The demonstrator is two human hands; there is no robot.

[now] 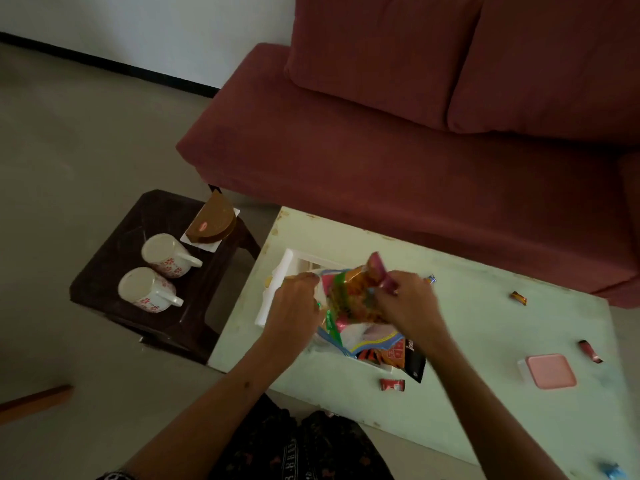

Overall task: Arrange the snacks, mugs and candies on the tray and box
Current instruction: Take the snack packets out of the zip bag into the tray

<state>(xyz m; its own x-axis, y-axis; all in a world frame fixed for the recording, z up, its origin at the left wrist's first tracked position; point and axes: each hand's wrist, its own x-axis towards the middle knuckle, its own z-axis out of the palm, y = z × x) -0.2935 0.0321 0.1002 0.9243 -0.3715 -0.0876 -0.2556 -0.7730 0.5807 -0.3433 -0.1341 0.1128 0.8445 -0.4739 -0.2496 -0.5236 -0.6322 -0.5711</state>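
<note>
A white tray (277, 289) lies on the pale green table (502, 334) and holds several colourful snack packets (360, 334). My left hand (294, 306) and my right hand (405, 299) both grip an orange and green snack packet (353, 292) just above the pile. A black packet (414, 362) sticks out at the tray's near corner. Wrapped candies lie loose on the table: a red one (392, 385), an orange one (518, 297), a dark red one (589, 351). A small white box with a pink lid (550, 370) stands at the right. Two white floral mugs (166, 255) (147, 289) lie on their sides on the dark stool.
The dark brown stool (162, 209) stands left of the table and also carries a brown half-round package (213, 220) on a white square. A maroon sofa (415, 133) runs behind the table. A blue candy (611, 471) sits at the table's near right corner.
</note>
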